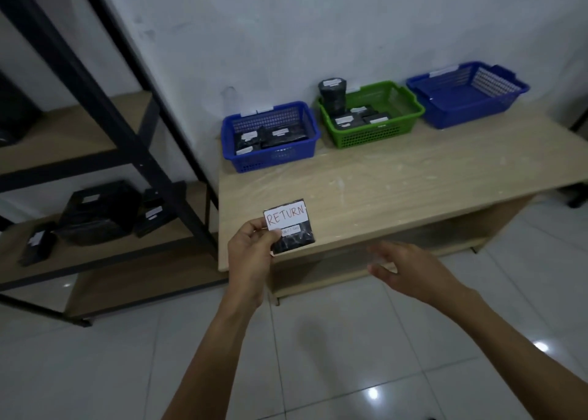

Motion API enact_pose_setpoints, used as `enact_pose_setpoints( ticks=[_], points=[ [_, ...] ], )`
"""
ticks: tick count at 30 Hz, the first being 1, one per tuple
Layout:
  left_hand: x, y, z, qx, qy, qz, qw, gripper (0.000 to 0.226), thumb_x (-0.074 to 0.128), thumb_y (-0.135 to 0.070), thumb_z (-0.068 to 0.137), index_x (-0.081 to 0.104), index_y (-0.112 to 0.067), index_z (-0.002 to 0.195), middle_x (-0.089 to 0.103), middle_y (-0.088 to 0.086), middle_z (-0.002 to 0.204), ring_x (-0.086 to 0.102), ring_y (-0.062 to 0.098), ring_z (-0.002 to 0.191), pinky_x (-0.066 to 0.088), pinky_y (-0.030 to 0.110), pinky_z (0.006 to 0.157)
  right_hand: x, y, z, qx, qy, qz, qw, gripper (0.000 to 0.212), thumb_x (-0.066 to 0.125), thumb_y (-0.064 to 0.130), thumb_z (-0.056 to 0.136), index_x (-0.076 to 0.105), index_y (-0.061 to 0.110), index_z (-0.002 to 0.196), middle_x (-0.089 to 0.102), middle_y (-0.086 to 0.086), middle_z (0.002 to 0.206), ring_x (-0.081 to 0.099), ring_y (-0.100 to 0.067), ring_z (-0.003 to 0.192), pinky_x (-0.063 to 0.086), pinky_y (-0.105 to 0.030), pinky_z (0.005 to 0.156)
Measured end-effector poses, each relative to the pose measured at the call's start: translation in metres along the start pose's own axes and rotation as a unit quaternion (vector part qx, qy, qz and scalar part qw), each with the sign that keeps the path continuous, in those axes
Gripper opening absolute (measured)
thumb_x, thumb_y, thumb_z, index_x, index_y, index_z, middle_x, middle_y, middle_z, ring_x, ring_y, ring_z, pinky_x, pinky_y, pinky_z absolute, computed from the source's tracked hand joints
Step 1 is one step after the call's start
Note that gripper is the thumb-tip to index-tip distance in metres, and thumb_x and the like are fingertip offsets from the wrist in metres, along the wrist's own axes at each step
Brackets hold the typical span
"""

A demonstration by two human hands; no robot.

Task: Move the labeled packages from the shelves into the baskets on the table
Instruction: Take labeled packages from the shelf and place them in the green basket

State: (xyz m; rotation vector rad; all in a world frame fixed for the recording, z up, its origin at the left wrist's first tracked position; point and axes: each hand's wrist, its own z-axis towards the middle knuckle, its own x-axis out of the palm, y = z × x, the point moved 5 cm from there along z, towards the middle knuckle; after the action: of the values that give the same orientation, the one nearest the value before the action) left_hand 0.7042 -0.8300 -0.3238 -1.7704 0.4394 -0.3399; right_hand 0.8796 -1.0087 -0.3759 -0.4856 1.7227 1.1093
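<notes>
Head view: "RETURN"-labelled package (291, 228) in left hand (249, 254)

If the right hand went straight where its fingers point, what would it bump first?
Probably the RETURN package held by the left hand; the right hand points left toward it, though depth is unclear.

Left hand (251, 254) pinches a black package (291, 228) labeled RETURN over the table (397, 184) edge; right hand (410, 268) hangs open beside it; three baskets (270, 136) stand at the wall
</notes>
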Motion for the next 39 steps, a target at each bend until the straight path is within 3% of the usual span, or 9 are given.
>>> enact_pose_setpoints(
  ticks=[7, 14, 26, 35, 39],
  points=[
    [0.138, 0.018, 0.005, -0.016, -0.016, 0.038, 0.999, 0.022, 0.059, -0.002, 0.088, 0.063, -0.006, 0.109, 0.072, 0.008, 0.1, 0.065, 0.014, 0.077, 0.045, 0.016, 0.044, -0.055, -0.114, 0.016, -0.02, -0.003, 0.029, 0.999, 0.044, 0.057, 0.044, 0.089, 0.053, 0.022, 0.127, 0.058, 0.001, 0.124, 0.056, -0.018, 0.112, 0.048, -0.034, 0.089],
    [0.243, 0.022, 0.036, -0.025, -0.01, 0.057, 0.998, 0.021, 0.058, 0.0, 0.087, 0.063, -0.006, 0.106, 0.072, 0.008, 0.092, 0.06, 0.011, 0.064, 0.043, 0.023, 0.05, -0.096, -0.198, 0.072, -0.027, 0.008, 0.026, 0.999, 0.044, 0.059, 0.041, 0.089, 0.052, 0.022, 0.127, 0.056, 0.001, 0.124, 0.058, -0.018, 0.105, 0.048, -0.034, 0.085],
    [0.359, 0.008, 0.203, -0.039, 0.018, 0.06, 0.997, 0.017, 0.057, 0.002, 0.085, 0.066, -0.012, 0.092, 0.071, 0.008, 0.086, 0.056, 0.017, 0.065, 0.041, 0.027, 0.049, -0.132, -0.285, 0.226, -0.015, 0.022, -0.018, 0.999, 0.055, 0.056, 0.042, 0.089, 0.038, 0.024, 0.138, 0.049, -0.001, 0.133, 0.049, -0.02, 0.119, 0.045, -0.033, 0.091],
    [0.433, 0.0, 0.31, -0.064, -0.004, 0.08, 0.995, 0.014, 0.06, -0.001, 0.086, 0.062, -0.014, 0.088, 0.067, 0.005, 0.085, 0.053, 0.012, 0.064, 0.04, 0.025, 0.049, -0.159, -0.339, 0.334, -0.025, -0.013, -0.012, 1.0, 0.054, 0.062, 0.037, 0.085, 0.046, 0.02, 0.134, 0.052, -0.003, 0.128, 0.051, -0.023, 0.116, 0.045, -0.036, 0.088],
    [0.468, -0.005, 0.356, -0.075, -0.015, 0.087, 0.993, 0.009, 0.06, -0.003, 0.087, 0.061, -0.009, 0.093, 0.062, 0.005, 0.079, 0.052, 0.013, 0.066, 0.04, 0.023, 0.048, -0.162, -0.368, 0.384, -0.058, -0.015, -0.022, 0.998, 0.052, 0.069, 0.03, 0.08, 0.054, 0.011, 0.126, 0.055, -0.012, 0.125, 0.055, -0.032, 0.111, 0.049, -0.041, 0.085]
  ],
)
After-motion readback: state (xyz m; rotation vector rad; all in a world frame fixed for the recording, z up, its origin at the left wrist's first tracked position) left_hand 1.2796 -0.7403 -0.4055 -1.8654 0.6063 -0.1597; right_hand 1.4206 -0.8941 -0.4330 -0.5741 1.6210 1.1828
